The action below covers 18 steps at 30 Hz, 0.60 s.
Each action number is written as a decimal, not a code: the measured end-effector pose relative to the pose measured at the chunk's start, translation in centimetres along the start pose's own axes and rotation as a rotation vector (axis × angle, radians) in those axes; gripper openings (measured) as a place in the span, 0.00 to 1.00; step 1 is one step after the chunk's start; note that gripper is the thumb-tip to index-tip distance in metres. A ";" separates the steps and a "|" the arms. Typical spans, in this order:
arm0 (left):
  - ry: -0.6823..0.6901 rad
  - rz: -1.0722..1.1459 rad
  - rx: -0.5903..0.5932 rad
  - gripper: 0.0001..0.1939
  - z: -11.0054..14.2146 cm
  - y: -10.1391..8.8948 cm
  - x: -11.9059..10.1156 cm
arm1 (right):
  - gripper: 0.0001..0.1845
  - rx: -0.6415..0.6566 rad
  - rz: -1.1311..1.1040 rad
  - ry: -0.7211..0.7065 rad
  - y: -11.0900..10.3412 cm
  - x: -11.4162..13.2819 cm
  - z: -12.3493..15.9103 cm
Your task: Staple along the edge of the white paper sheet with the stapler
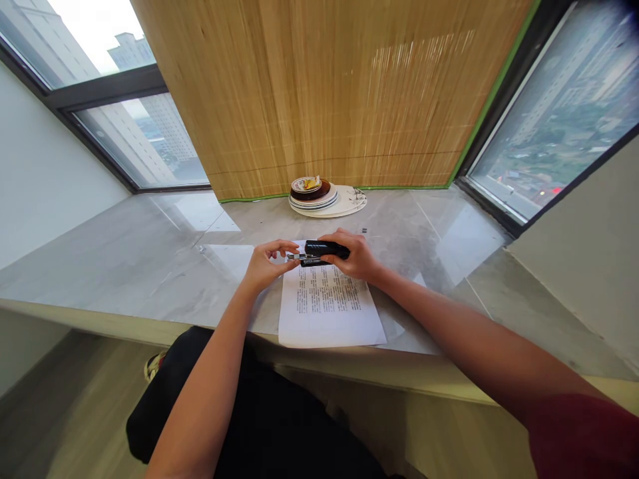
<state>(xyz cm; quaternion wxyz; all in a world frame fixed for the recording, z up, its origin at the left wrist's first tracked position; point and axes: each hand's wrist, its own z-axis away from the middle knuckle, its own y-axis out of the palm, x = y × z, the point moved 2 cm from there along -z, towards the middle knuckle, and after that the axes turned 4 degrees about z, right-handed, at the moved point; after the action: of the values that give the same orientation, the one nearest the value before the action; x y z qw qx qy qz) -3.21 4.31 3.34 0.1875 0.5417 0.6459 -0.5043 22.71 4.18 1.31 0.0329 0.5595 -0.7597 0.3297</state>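
Observation:
My right hand (353, 256) is wrapped round a black stapler (319, 249), which lies sideways above the printed paper. The stapler's front end points left, where a bright metal piece (293, 257) sticks out. My left hand (269, 264) is closed at that metal end, thumb below and fingers above. Whether the metal piece is the stapler's magazine or a strip of staples is too small to tell. Under both hands lies a white printed sheet (332, 326), its near edge reaching the edge of the ledge.
Stacked plates (313, 198) stand on an oval white board (352, 201) at the back of the grey tiled ledge (150, 266). Two small dark bits (364, 230) lie beyond my right hand. A bamboo blind (329, 100) hangs behind, between windows.

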 end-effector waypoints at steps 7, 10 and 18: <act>-0.014 -0.008 -0.008 0.17 0.0 -0.3 -0.2 | 0.16 -0.001 0.001 0.017 -0.3 0.0 0.0; -0.016 -0.012 -0.012 0.18 0.0 -0.4 -0.1 | 0.16 0.000 -0.003 0.018 -0.6 0.0 -0.1; -0.024 -0.020 -0.019 0.18 0.1 -0.7 -0.1 | 0.16 -0.011 -0.019 0.010 -0.8 -0.3 -0.1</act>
<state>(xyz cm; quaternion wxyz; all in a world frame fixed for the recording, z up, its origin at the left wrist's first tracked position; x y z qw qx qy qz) -3.80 4.26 3.65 0.1953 0.5275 0.6537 -0.5062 23.48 4.37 1.62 0.0427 0.5647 -0.7561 0.3280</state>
